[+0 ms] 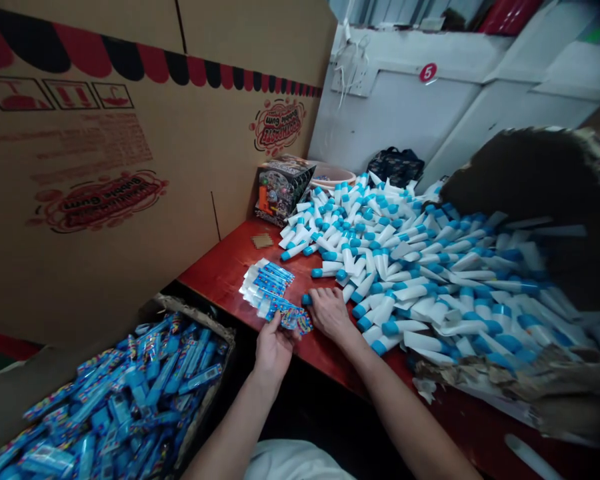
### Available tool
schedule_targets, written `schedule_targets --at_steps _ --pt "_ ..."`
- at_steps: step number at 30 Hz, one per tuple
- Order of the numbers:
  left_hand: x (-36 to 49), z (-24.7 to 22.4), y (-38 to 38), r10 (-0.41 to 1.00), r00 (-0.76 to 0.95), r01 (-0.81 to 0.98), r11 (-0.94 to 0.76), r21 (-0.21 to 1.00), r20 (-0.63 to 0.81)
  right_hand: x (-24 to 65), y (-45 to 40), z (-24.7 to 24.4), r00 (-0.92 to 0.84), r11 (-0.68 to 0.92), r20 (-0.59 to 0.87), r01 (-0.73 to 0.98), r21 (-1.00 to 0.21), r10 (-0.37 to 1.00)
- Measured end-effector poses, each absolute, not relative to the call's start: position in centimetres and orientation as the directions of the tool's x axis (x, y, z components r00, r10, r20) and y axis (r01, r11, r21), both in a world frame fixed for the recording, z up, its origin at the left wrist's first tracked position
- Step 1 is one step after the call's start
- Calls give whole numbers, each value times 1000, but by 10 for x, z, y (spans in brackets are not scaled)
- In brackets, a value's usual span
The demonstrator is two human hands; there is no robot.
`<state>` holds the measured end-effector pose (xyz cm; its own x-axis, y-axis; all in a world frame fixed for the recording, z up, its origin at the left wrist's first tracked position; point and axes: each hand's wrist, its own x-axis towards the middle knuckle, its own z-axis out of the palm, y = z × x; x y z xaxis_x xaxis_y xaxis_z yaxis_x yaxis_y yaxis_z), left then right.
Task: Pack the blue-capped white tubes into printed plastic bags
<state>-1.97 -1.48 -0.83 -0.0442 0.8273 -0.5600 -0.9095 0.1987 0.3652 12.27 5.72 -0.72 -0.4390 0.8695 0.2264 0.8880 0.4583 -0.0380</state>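
Note:
My left hand (274,350), at the table's front edge, pinches a blue printed plastic wrapper (298,320) between thumb and fingers. Beside it, my right hand (330,312) is closed over a small white tube whose blue cap (307,300) pokes out to the left; most of that tube is hidden under the fingers. Just behind my left hand lies a fanned stack of flat blue wrappers (267,283) with clear ends. A large heap of white tubes with blue caps (385,253) spreads to the right of my right hand.
An open carton of wrapped blue tubes (145,393) stands at lower left, below the red table (220,270). Large cardboard boxes (190,133) wall the left side. A printed box (283,190), a pink basin (335,175) and a dark bag (396,165) sit at the back.

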Motion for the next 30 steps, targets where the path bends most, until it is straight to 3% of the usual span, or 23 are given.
schedule_targets --at_steps 2,4,7,9,14,24,30 --pt "-20 -10 -16 838 -50 -907 190 376 -544 125 42 -6 -427 458 241 884 -91 872" --pt "-20 -10 -17 848 -70 -900 173 400 -525 129 23 -1 -363 445 296 848 -287 883" --pt "-17 -10 -20 862 -117 -876 144 460 -492 135 -6 12 -304 458 343 618 -638 889" --pt "-13 -9 -23 889 -147 -854 107 509 -433 136 -22 21 -349 477 333 520 -709 876" --pt "0 -8 -30 941 -181 -803 25 596 -284 137 -42 29 -377 457 273 592 -664 885" --pt "3 -8 -39 950 -212 -736 -3 677 -227 145 -52 28 -458 498 224 664 -557 860" --pt "7 -7 -41 952 -186 -739 28 673 -244 148 -55 28 -411 447 210 652 -612 887"
